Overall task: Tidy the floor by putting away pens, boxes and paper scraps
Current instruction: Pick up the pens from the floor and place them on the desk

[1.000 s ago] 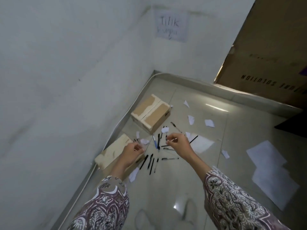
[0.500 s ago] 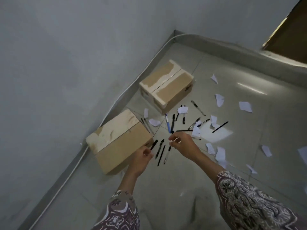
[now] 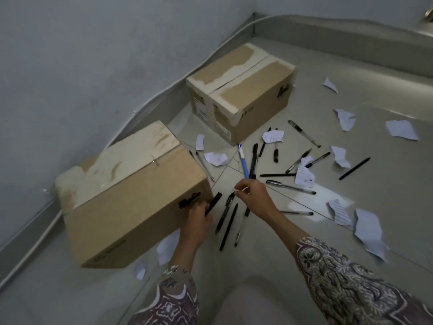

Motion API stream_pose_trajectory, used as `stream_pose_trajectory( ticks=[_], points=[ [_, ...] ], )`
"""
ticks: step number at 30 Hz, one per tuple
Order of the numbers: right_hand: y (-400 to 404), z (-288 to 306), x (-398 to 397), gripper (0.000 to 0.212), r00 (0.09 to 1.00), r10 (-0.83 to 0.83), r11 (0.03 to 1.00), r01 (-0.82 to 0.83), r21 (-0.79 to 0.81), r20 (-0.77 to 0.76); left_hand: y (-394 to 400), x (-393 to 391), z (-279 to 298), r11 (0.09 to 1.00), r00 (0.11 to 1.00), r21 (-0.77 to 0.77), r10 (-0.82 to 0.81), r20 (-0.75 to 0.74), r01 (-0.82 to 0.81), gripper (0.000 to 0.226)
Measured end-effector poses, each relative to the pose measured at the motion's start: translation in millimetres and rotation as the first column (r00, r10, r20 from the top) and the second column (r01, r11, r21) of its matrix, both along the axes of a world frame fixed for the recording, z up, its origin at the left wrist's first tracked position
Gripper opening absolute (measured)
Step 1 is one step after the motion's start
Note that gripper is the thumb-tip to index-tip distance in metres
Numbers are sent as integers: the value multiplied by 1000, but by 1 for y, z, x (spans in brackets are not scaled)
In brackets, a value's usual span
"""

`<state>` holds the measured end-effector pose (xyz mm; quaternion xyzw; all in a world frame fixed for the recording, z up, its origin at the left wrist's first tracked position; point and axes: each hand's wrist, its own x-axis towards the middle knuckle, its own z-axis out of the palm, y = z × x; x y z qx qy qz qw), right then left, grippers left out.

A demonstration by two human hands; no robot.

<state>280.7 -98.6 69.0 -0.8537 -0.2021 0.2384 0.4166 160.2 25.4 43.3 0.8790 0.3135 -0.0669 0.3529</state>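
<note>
Two closed cardboard boxes stand by the wall, the near box (image 3: 131, 195) at the left and the far box (image 3: 241, 90) behind it. Several pens lie scattered on the floor, among them a blue pen (image 3: 243, 163) and a long black pen (image 3: 228, 227). My left hand (image 3: 196, 221) grips a thick black pen (image 3: 214, 202) beside the near box's corner. My right hand (image 3: 255, 198) hovers over the pens, fingertips pinching a thin pale pen (image 3: 242, 189) that is mostly hidden. Torn paper scraps (image 3: 304, 177) lie among the pens.
More white scraps (image 3: 369, 231) lie at the right and under the near box's corner (image 3: 167, 247). A white cable (image 3: 145, 104) runs along the wall base. A raised ledge (image 3: 351, 36) borders the floor at the back. Grey wall stands on the left.
The view has tilted down and come closer to the floor. Both hands have dropped toward the pens, and my left hand now holds a thick black pen beside the near box.
</note>
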Motion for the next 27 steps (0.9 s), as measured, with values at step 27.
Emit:
stream_pose_trajectory(
  ticks=[27],
  points=[
    [-32,-65,-30,14,980,-119,993,115,33,158,-37,23,-61,969,995,230,-83,-52,93,23]
  ],
)
